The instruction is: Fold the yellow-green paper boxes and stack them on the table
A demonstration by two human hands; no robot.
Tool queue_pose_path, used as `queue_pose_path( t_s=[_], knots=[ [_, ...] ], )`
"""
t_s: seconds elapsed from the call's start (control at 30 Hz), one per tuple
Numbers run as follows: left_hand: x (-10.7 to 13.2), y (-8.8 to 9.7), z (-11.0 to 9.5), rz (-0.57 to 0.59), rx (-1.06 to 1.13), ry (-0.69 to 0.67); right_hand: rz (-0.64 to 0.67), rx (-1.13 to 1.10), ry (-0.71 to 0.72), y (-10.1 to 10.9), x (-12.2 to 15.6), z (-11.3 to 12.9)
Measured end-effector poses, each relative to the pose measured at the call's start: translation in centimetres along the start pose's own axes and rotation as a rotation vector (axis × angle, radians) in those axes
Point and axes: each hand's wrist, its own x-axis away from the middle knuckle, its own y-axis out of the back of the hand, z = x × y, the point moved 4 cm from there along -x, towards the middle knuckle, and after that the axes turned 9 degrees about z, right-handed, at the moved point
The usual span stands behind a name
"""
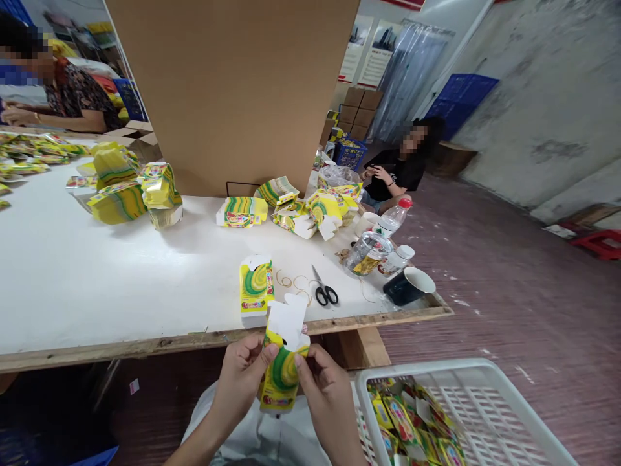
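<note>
Both my hands hold one small yellow-and-green printed carton just below the table's front edge. My left hand pinches its left side with the thumb near the top. My right hand grips its right side, fingers closed on it. The carton's white top flap stands open and upright. A stack of the same cartons lies on the white table right in front of my hands.
Scissors and rubber bands lie near the stack. Cups, jars and a bottle crowd the table's right corner. More cartons are piled farther back, before a tall cardboard sheet. A white basket holding packets sits at my right. Two other people sit beyond.
</note>
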Motion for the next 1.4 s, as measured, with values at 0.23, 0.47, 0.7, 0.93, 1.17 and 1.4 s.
queue_pose_path(
  t_s=[0.23, 0.47, 0.7, 0.93, 1.17, 1.4],
  knots=[
    [0.5, 0.2, 0.4, 0.087, -0.172, -0.007, -0.091, -0.137, 0.022, 1.1, -0.1, -0.4],
    [1.4, 0.3, -1.2, 0.308, -0.222, -0.017, 0.124, -0.188, 0.081, 2.2, 0.2, 0.5],
    [1.7, -0.3, -1.3, 0.393, -0.156, 0.059, 0.163, -0.024, 0.092, 2.8, -0.1, 2.0],
    [1.6, -0.2, -1.1, 0.353, -0.153, 0.049, -0.046, -0.092, 0.158, 3.0, -0.2, 1.2],
    [1.0, 0.4, -0.8, 0.221, -0.351, 0.007, 0.056, 0.141, 0.180, 3.5, -0.1, 2.2],
    [1.2, -0.7, -1.3, 0.328, -0.231, 0.035, -0.007, 0.305, 0.045, 2.3, -0.3, 0.9]
  ],
)
